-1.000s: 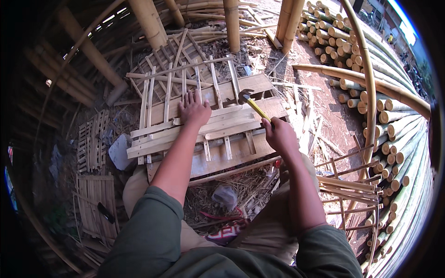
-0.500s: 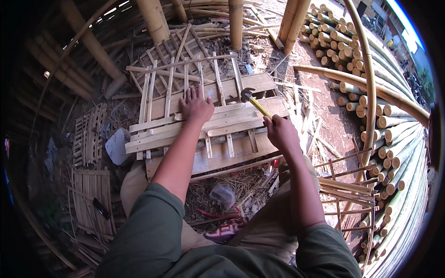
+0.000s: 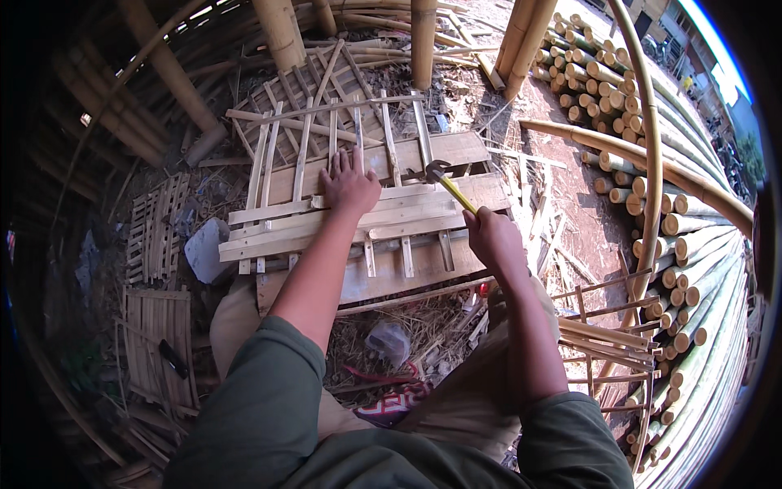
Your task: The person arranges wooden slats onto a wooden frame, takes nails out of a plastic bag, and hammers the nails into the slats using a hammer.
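Observation:
A frame of bamboo slats (image 3: 407,222) lies across a low bench of wooden boards (image 3: 456,149). Several flat strips run crosswise over narrower lengthwise ones, with one thin crosspiece (image 3: 314,108) at the far end. My left hand (image 3: 352,186) rests palm down on the slats, its fingers stretched toward the far side and slightly apart. At the right end of the bench, my right hand (image 3: 494,238) is wrapped round the yellow handle of a claw hammer (image 3: 457,194). The dark hammer head points up and left, close to the rightmost lengthwise strip.
A lattice panel (image 3: 281,102) lies beyond the bench among bamboo posts (image 3: 423,45). Stacked bamboo poles (image 3: 692,269) fill the right side. Slatted pieces (image 3: 156,334) and a pale block (image 3: 207,250) lie at left. A plastic bag (image 3: 388,342) sits amid shavings below the bench.
The view has shifted slightly. My left hand stays on the slats, and my right hand keeps hold of the hammer with hardly any movement.

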{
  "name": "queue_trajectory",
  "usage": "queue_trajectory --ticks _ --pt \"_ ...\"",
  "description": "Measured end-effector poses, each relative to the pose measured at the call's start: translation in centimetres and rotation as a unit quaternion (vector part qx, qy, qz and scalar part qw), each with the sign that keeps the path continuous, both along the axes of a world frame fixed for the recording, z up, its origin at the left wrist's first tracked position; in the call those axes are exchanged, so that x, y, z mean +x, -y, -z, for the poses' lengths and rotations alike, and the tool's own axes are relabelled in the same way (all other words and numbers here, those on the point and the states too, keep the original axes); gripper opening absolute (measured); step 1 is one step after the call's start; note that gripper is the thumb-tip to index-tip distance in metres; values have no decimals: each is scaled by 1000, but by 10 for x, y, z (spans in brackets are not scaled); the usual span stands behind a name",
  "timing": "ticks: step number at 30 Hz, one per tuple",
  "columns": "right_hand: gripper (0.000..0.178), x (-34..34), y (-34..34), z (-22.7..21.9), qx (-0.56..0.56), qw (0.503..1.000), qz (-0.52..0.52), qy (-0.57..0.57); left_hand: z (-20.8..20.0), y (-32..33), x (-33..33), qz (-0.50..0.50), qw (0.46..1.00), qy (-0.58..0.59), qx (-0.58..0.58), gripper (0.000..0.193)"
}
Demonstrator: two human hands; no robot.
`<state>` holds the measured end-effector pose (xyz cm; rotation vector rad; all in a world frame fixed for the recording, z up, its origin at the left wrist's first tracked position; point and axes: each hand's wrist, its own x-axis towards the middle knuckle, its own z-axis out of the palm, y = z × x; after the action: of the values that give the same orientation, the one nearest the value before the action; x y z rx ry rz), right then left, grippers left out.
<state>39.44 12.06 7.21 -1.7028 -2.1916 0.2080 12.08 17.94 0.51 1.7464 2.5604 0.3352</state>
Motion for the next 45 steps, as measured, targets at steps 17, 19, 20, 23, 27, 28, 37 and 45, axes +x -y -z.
queue_trajectory --ticks 17,19,20,23,27,28,37,45 --pt "44 4 4 -17 -49 998 44 -24 0 1 0 -8 1000 0 -6 68" --pt "44 8 2 -16 -40 998 39 -20 -3 0 3 -6 1000 6 -4 68" --pt "44 8 2 -16 -38 998 40 -20 -2 0 2 -5 1000 6 -3 68" --pt "39 10 0 -14 -40 998 34 -16 -2 1 0 -8 1000 22 -10 68" --pt "22 16 -10 -6 -9 967 -47 -251 -4 2 0 -6 1000 27 -4 69" --pt "23 18 -14 -3 -10 961 -57 -270 -5 2 1 -2 1000 28 5 69" --pt "41 -10 -54 28 35 895 45 -443 -7 11 -13 189 962 81 181 51" --pt "44 -20 -46 15 -31 922 -52 -383 -96 -9 52 320 807 408 283 41"
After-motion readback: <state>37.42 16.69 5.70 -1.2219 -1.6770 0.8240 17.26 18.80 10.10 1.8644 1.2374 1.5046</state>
